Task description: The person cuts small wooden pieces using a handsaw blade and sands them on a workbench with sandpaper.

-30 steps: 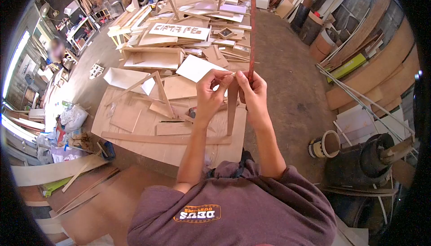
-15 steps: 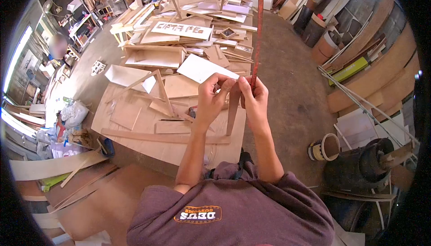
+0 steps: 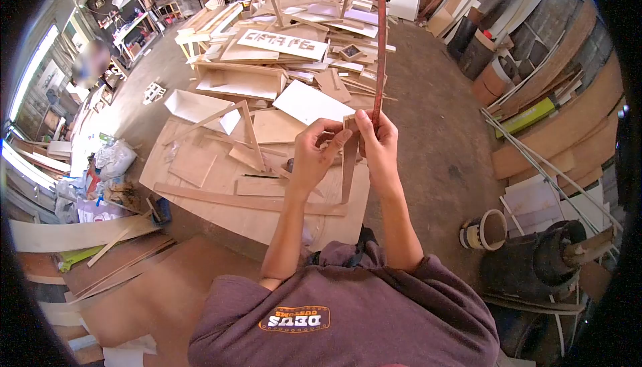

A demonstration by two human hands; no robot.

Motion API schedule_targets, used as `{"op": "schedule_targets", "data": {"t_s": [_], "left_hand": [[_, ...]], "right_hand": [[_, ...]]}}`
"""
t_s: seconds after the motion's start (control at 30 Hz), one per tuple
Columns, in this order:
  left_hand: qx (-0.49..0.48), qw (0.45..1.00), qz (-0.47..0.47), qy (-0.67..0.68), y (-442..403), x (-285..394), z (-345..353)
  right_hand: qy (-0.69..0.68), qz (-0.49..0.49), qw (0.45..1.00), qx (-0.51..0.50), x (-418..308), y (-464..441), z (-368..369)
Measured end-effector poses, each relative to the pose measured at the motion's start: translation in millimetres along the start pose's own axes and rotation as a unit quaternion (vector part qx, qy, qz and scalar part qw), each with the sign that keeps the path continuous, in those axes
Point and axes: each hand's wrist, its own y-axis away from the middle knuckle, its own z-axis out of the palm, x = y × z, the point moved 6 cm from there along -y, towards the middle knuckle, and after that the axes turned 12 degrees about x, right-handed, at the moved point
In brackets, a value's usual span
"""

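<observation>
Close to the middle of the view, my left hand [image 3: 321, 151] is closed around the upper end of a narrow wooden strip [image 3: 349, 166], thumb near its top. My right hand [image 3: 379, 146] pinches the same top end with its thumb. It also grips a long reddish-brown hacksaw-like blade [image 3: 381, 52] that stands upright, with a hole at its upper tip. The strip hangs down towards the tabletop [image 3: 321, 226]. Below and left of the hands lie a long thin wooden strip [image 3: 247, 201] and a triangular wooden frame [image 3: 249, 133].
Wood offcuts and a white board with cut-out letters [image 3: 281, 42] cover the table's far part. A bucket [image 3: 491, 230] and a black drum [image 3: 528, 260] stand at right. Another person [image 3: 92, 62] is at far left. Panels [image 3: 568, 139] lean along the right wall.
The wooden strip's top end now shows between my hands, as my left hand has shifted slightly lower and away from my right thumb. The view has turned a little.
</observation>
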Motion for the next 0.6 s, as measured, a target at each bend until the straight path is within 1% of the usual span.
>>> {"op": "schedule_targets", "data": {"t_s": [0.07,0.13,0.27,0.37,0.43,0.47,0.53,0.6], "left_hand": [[0.007,1.0,0.021,-0.017,-1.6,-0.5,-1.4],[0.025,0.996,0.067,-0.044,-2.1,2.0,-1.3],[0.027,0.997,0.056,-0.038,-2.6,-3.0,0.2],[0.015,0.997,0.051,-0.058,2.1,-11.9,5.0],[-0.012,1.0,0.004,0.013,8.8,-22.1,14.3],[-0.014,1.0,0.002,0.014,11.7,-27.6,16.9],[-0.049,0.998,0.032,-0.028,17.0,-33.6,25.5],[-0.05,0.997,0.05,-0.035,19.6,-36.6,30.4]], "right_hand": [[0.0,-0.004,1.0,-0.004,0.1,-0.7,3.3],[0.003,0.006,1.0,0.006,1.2,0.5,4.1],[0.007,0.009,1.0,-0.01,8.8,1.9,1.1],[0.032,-0.005,0.999,-0.022,19.9,6.2,-8.5],[0.041,-0.015,0.999,-0.008,22.9,9.6,-18.1],[0.042,-0.014,0.999,-0.007,22.9,10.6,-22.8],[0.057,-0.007,0.998,0.024,22.2,11.6,-33.6],[0.05,-0.012,0.998,0.023,20.6,11.7,-37.8]]}}
